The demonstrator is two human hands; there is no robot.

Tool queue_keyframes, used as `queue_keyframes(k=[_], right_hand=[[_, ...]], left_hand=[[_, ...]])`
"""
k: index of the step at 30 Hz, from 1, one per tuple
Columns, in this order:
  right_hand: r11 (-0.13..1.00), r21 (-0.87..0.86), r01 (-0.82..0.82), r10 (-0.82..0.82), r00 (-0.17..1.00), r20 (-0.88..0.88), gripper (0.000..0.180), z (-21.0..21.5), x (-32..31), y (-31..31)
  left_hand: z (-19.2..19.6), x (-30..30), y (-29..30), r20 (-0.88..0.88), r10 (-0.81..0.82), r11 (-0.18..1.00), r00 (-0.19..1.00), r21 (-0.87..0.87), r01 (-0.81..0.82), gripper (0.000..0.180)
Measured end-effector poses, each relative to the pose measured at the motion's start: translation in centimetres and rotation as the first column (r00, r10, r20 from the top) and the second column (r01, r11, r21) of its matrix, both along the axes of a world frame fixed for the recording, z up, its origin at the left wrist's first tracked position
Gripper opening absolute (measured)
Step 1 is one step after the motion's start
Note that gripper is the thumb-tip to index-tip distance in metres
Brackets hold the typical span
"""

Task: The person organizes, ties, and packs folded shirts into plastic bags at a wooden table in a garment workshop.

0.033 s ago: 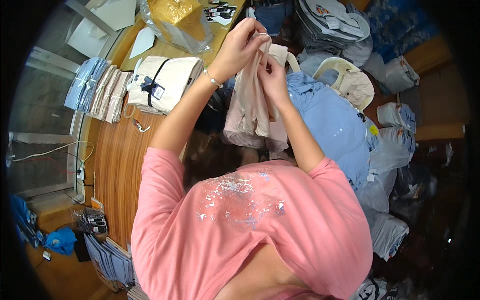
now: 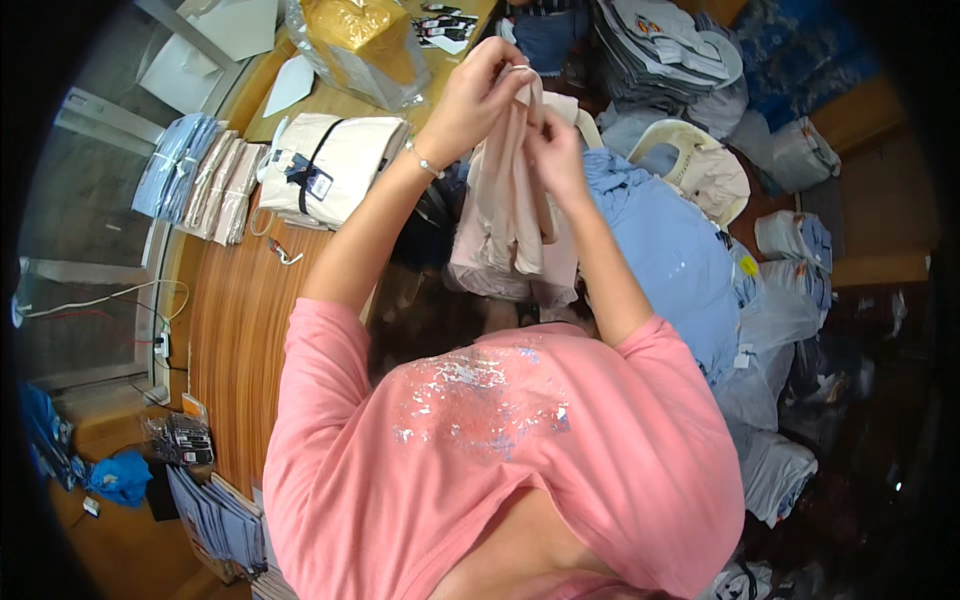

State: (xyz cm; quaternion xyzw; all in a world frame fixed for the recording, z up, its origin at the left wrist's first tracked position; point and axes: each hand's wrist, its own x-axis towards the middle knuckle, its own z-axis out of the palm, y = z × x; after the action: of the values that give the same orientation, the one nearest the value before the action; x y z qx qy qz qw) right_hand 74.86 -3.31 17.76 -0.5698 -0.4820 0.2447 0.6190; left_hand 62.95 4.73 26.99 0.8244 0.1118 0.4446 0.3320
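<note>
Pale pink cloth (image 2: 512, 215) hanging at upper centre of frame. Left hand (image 2: 485, 85) pinching its top edge; right hand (image 2: 556, 158) at its right side, cannot tell whether fingers grip. Wood-grain table (image 2: 225, 340) down left, bearing folded cream stack (image 2: 345, 165) and tied bundles (image 2: 172, 165). Window (image 2: 95, 240) far left. Blue fabric heap (image 2: 665, 265) right of centre.

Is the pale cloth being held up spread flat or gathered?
Gathered: the pale cloth hangs in narrow lengthwise folds beneath the left hand, which pinches its top.
</note>
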Motion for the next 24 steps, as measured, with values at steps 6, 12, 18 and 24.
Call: queue_keyframes(k=[6, 12, 18, 24], right_hand=[[0.924, 0.002, -0.383, 0.383, 0.922, 0.053, 0.014, 7.8, 5.5, 0.3], [0.920, 0.384, 0.072, -0.306, 0.744, 0.594, 0.010, 8.6, 5.1, 0.1], [0.995, -0.094, -0.022, 0.058, 0.916, 0.397, 0.015, -0.6, 1.6, -3.5], [0.802, -0.389, -0.453, 0.427, 0.890, -0.158, 0.015, -8.4, 0.5, -5.7]], left_hand=[[1.3, -2.7, -0.3, 0.079, 0.082, 0.992, 0.993, -0.103, -0.074, 0.011], [-1.1, -1.9, 0.5, -0.002, 0.231, 0.970, 0.973, -0.077, -0.231, 0.015], [-7.9, -3.8, -2.0, -0.139, 0.184, 0.897, 0.973, -0.380, -0.224, 0.012], [-15.5, -6.4, -4.5, -0.184, 0.110, 0.823, 0.977, -0.534, -0.194, 0.011]])
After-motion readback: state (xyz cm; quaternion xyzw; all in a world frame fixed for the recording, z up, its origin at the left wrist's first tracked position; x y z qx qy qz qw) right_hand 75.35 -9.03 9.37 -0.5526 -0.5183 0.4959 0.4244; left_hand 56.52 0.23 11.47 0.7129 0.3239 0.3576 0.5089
